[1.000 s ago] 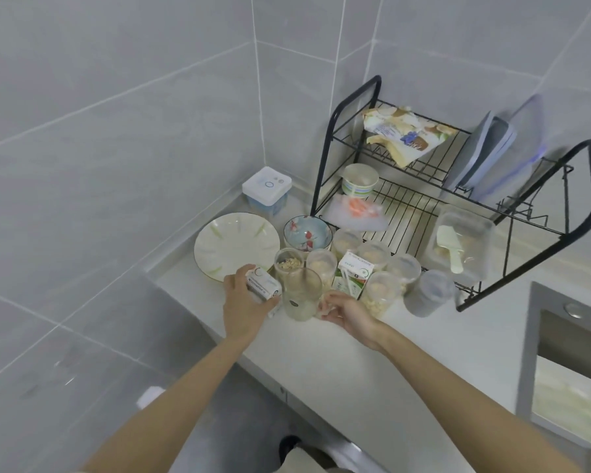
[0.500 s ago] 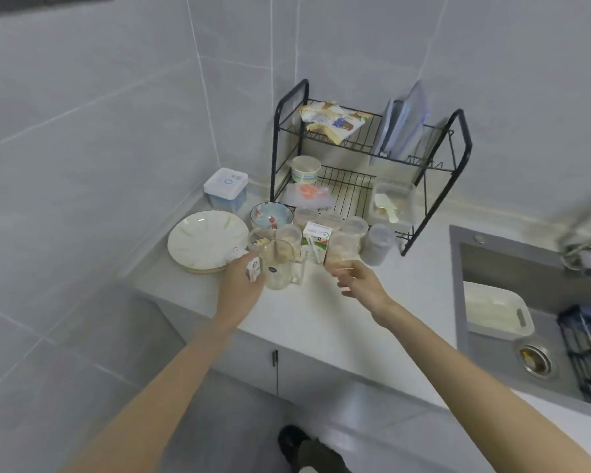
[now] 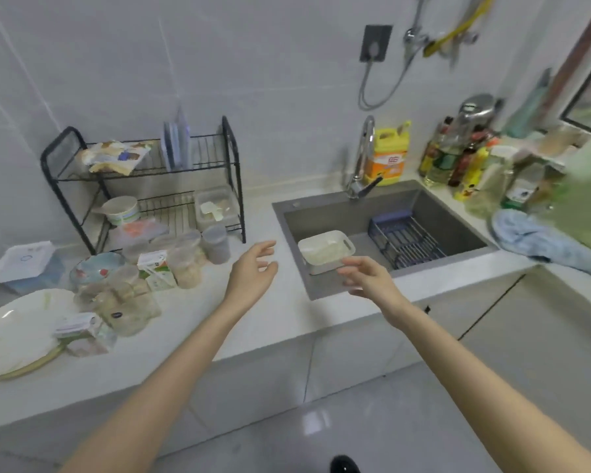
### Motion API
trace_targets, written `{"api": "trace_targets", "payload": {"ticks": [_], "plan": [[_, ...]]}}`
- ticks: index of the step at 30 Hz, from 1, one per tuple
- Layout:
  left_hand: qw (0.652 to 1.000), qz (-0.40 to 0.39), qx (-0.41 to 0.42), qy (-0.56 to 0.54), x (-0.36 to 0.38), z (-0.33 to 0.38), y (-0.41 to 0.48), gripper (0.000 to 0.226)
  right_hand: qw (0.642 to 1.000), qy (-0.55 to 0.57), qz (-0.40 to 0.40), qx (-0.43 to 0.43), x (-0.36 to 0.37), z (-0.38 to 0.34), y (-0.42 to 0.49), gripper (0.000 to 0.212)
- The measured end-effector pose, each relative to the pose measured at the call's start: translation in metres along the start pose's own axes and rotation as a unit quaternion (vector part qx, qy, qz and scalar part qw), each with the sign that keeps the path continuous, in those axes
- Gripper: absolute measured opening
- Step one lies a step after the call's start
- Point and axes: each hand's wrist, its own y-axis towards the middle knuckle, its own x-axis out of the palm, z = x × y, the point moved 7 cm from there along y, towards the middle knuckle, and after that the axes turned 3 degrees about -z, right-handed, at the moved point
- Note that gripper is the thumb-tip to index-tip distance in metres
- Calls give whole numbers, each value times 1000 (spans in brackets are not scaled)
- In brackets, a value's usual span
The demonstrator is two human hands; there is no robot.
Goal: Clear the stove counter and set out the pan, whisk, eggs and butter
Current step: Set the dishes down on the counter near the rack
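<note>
Two bare hands hover at the frame's centre, holding nothing. The left hand spreads relaxed fingers above the pale, smooth stone counter. The right hand has loosely bent fingers over the front lip of the grey steel sink.

Left of centre the counter is crowded:
- a black wire rack
- clear plastic jars of pale grains
- a green-and-white carton
- a patterned bowl
- a glossy white plate at the lower left

A small white box lies just beside the plate's rim. Its label is blurred, so I cannot tell whether it is the butter.

A white rectangular tub and a blue wire basket sit in the sink. Bottles and a crumpled blue cloth fill the upper right.
</note>
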Motion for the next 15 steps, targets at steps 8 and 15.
{"api": "trace_targets", "payload": {"ticks": [8,15], "plan": [[968,-208,136,24,236,149,18,41,975,46,215,13,-221,38,-99,25],[909,-354,221,14,458,278,-28,43,918,75,390,16,-412,83,-212,21]]}}
